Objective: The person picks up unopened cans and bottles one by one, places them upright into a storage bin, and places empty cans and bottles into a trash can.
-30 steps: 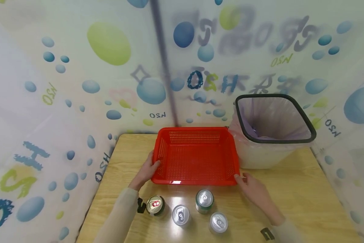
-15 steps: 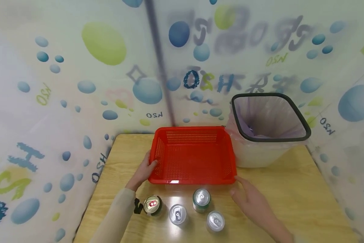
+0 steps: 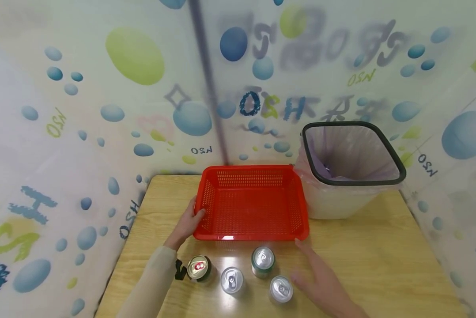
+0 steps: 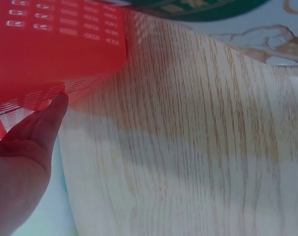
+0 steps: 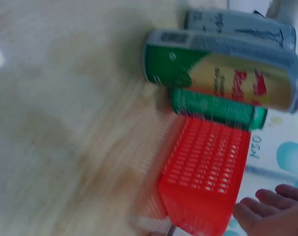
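Note:
A red plastic basket (image 3: 254, 212) lies at the back of the table. My left hand (image 3: 187, 224) grips its left rim, thumb over the edge; the left wrist view shows the fingers against the basket's wall (image 4: 50, 54). My right hand (image 3: 321, 282), blurred, is off the basket with fingers extended and nothing in it. Nearest to it stands a silver-topped can (image 3: 281, 289). Further left are a green can (image 3: 263, 261), another silver-topped can (image 3: 232, 281) and a gold-topped can with a red tab (image 3: 198, 268), all upright. The right wrist view shows a green-and-gold can (image 5: 222, 69) in front.
A white bin (image 3: 333, 203) with a black rim and a plastic liner stands right of the basket, close against it. Patterned sheeting (image 3: 142, 106) hangs behind and beside the wooden table (image 3: 381, 256).
My right hand has let go of the basket's front right corner and come down and left towards the cans. The left hand keeps its grip. The head view has shifted slightly.

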Tool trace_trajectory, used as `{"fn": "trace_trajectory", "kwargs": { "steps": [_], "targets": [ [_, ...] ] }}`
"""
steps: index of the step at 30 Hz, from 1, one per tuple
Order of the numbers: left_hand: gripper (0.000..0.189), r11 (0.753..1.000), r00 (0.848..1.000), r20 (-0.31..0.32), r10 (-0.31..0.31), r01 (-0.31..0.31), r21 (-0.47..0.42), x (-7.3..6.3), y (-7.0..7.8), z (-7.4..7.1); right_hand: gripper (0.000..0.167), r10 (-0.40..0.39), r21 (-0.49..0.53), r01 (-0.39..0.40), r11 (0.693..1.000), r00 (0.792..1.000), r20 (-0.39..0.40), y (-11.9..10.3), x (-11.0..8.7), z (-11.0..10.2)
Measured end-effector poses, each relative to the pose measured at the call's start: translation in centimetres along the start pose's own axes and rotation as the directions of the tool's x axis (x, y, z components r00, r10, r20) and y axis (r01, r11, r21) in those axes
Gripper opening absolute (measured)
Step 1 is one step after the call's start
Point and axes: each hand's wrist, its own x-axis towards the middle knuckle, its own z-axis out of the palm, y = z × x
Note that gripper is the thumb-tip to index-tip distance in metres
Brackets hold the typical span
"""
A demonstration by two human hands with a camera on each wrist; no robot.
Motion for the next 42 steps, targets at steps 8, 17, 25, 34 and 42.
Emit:
{"fn": "trace_trajectory", "kwargs": {
  "steps": [8, 17, 25, 34, 42],
  "targets": [
    [0.061, 1.000, 1.000, 0.002, 0.013, -0.013, -0.025, 0.1, -0.1, 0.0, 0.111, 0.130, 0.059, -0.149, 0.987, 0.958, 0.254, -0.5, -0.7, 1.5],
    [0.061, 0.998, 1.000, 0.013, 0.007, -0.006, -0.055, 0.3, -0.6, 0.1, 0.122, 0.090, 0.120, -0.142, 0.982, 0.928, 0.362, 1.3, -1.0, 4.0],
    [0.062, 0.998, 1.000, 0.021, 0.015, -0.013, -0.067, 0.1, -0.5, 0.1, 0.111, 0.041, 0.159, -0.097, 0.982, 0.946, 0.321, 2.1, -0.9, 5.2],
    [0.063, 0.998, 1.000, 0.026, -0.003, 0.004, -0.059, 0.1, -0.3, -0.1, 0.078, -0.059, 0.213, 0.012, 0.977, 0.975, 0.216, 2.6, -0.8, 5.8],
    [0.065, 0.997, 1.000, 0.026, -0.002, 0.004, -0.079, -0.1, -0.1, -0.1, 0.053, -0.103, 0.264, 0.064, 0.962, 0.985, 0.136, 2.8, -0.6, 5.4]
  ]
}}
